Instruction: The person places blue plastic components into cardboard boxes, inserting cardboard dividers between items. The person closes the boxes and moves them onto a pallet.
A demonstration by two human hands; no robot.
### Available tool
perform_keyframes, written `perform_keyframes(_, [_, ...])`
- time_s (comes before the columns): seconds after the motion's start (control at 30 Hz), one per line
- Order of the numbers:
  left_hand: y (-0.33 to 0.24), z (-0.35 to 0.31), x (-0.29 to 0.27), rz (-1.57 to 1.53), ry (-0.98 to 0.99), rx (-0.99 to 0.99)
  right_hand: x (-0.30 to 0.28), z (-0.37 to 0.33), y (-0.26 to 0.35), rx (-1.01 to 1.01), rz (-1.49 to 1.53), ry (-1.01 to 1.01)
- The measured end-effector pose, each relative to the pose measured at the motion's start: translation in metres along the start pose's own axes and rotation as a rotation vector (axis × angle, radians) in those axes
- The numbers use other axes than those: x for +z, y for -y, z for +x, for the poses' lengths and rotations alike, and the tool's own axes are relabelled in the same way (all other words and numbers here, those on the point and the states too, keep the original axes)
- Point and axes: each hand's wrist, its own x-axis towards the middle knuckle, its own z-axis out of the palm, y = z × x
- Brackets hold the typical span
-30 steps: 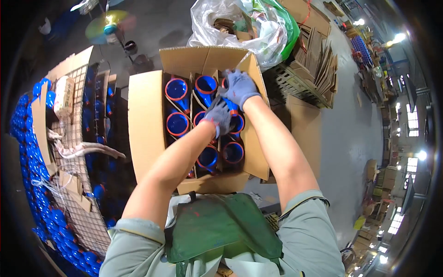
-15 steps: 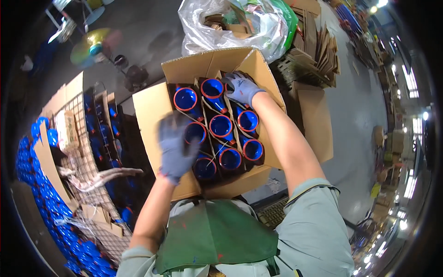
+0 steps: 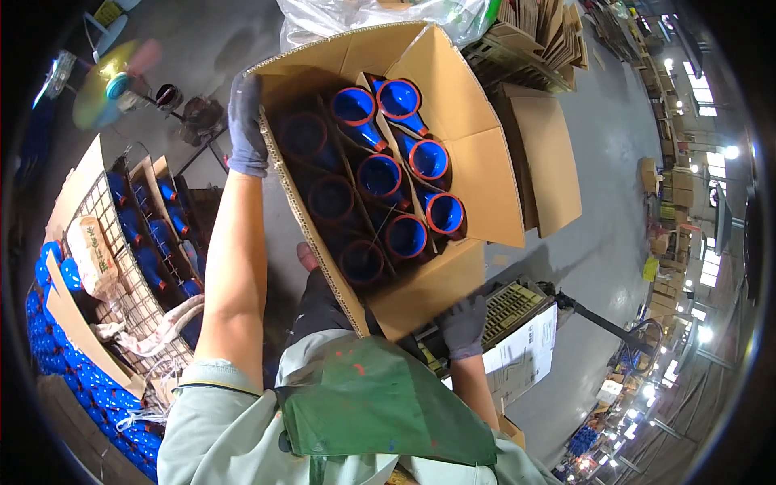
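Note:
An open cardboard box point(image 3: 477, 162) is lifted and tilted in front of me. Card dividers split it into cells, and several blue funnel-shaped parts with red rims point(image 3: 380, 174) stand in them. My left hand point(image 3: 245, 121), in a grey glove, grips the box's far left flap edge. My right hand point(image 3: 462, 323), also gloved, holds the box from beneath at its near right corner. A green apron point(image 3: 380, 404) hangs on my chest below the box.
A wire cage point(image 3: 137, 242) holding more blue parts stands at the left, with heaps of blue parts point(image 3: 56, 356) along the lower left. A plastic crate point(image 3: 509, 303) sits under the box. Flattened cardboard point(image 3: 550, 153) and a clear plastic bag point(image 3: 364, 12) lie behind.
Both hands have left the inside of the box and moved to its outer edges. The box has risen off its support and tilted toward the camera.

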Motion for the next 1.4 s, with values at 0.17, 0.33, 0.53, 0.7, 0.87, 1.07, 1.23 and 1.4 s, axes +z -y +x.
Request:
perform_keyframes(0.17, [-0.018, 0.023, 0.014, -0.17, -0.142, -0.456, 0.096, 0.014, 0.079, -0.228, -0.17, -0.049])
perform_keyframes(0.33, [-0.038, 0.033, 0.034, -0.347, -0.144, -0.633, 0.041, 0.127, 0.011, -0.011, -0.141, -0.295])
perform_keyframes(0.53, [-0.063, 0.005, 0.015, -0.377, -0.021, -0.859, 0.055, 0.135, 0.029, -0.284, -0.235, 0.057])
perform_keyframes(0.7, [-0.11, -0.09, -0.034, -0.178, -0.163, -0.703, 0.072, 0.179, 0.046, -0.434, -0.279, 0.039])
perform_keyframes(0.87, [-0.18, -0.216, -0.03, -0.036, -0.384, -0.525, 0.123, 0.229, 0.056, -0.286, -0.304, 0.276])
perform_keyframes(1.07, [-0.248, -0.311, 0.057, -0.146, -0.415, -0.57, 0.138, 0.301, 0.033, -0.202, -0.612, 0.43])
perform_keyframes(1.23, [-0.167, -0.349, -0.034, 0.019, -0.577, -0.88, 0.148, 0.285, 0.064, -0.171, -0.8, 0.384])
perform_keyframes(1.4, [0.047, -0.335, -0.078, -0.205, -0.697, -1.15, 0.127, 0.304, 0.051, -0.258, -0.908, 0.379])
